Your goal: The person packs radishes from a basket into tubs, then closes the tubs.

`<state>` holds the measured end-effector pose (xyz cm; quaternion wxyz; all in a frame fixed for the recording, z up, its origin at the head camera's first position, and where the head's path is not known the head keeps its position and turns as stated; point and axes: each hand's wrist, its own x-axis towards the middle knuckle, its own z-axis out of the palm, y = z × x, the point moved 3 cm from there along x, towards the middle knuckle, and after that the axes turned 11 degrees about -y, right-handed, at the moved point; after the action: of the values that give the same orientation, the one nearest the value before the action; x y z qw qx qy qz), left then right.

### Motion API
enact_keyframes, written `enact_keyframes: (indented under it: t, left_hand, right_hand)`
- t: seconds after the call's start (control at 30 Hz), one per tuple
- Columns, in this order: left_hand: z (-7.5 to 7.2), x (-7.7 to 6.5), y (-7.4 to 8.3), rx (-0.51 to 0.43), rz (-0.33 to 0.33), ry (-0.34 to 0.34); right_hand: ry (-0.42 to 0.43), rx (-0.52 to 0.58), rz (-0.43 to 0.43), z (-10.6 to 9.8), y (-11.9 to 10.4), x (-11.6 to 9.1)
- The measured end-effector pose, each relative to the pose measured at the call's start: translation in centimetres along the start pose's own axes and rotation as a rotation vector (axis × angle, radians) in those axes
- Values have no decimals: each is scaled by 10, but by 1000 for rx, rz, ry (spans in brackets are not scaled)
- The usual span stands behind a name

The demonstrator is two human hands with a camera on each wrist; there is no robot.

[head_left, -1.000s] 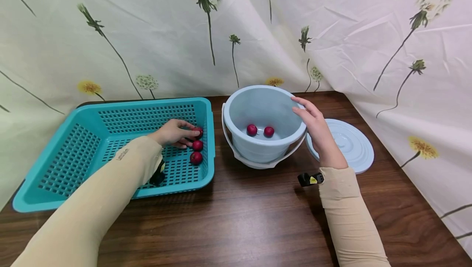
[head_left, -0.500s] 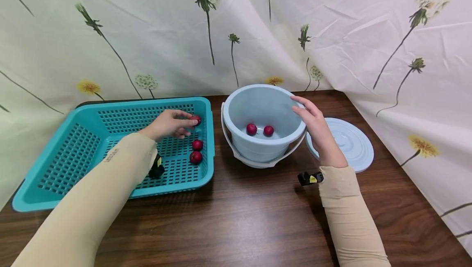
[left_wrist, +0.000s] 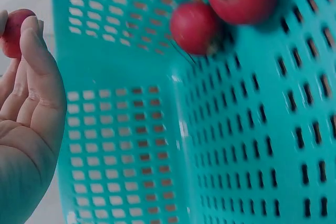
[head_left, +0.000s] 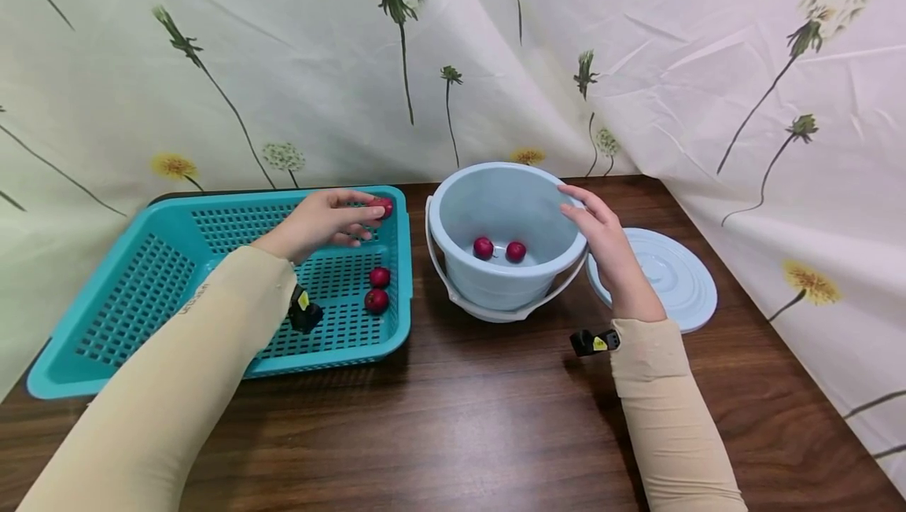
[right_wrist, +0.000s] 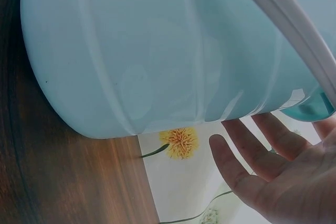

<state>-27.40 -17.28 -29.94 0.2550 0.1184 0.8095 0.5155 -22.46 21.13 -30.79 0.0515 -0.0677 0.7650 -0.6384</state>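
Note:
My left hand pinches a red radish between thumb and fingers, over the far right part of a teal basket. In the left wrist view the held radish sits at the fingertips. Two more radishes lie close together on the basket floor by its right wall. A pale blue bucket stands right of the basket with two radishes at its bottom. My right hand holds the bucket's right rim; in the right wrist view several fingers extend along its outer side.
A round pale blue lid lies on the brown wooden table to the right of the bucket. The bucket's handle hangs down in front. Behind everything hangs a flower-printed white cloth.
My left hand has lifted one radish from the row in the basket, up toward the far right rim. The other two radishes, the bucket and my right hand stay in place.

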Motion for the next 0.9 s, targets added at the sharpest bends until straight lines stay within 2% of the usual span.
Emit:
enact_keyframes:
  t: [0.33,0.5,0.7,0.9]
  left_hand:
    - [11,-8,29,3,77,4]
    - [22,-11,42,12,111,-12]
    - [36,-11,58,3,138,-27]
    - [46,-8,68,-34,158,-45]
  right_hand:
    - [-3,-1,5,0,1,2]
    - [-2,-9,1,0,1,1]
    - [1,-8,4,0,0,0]
    - [5,-4,1,-1,0,-1]
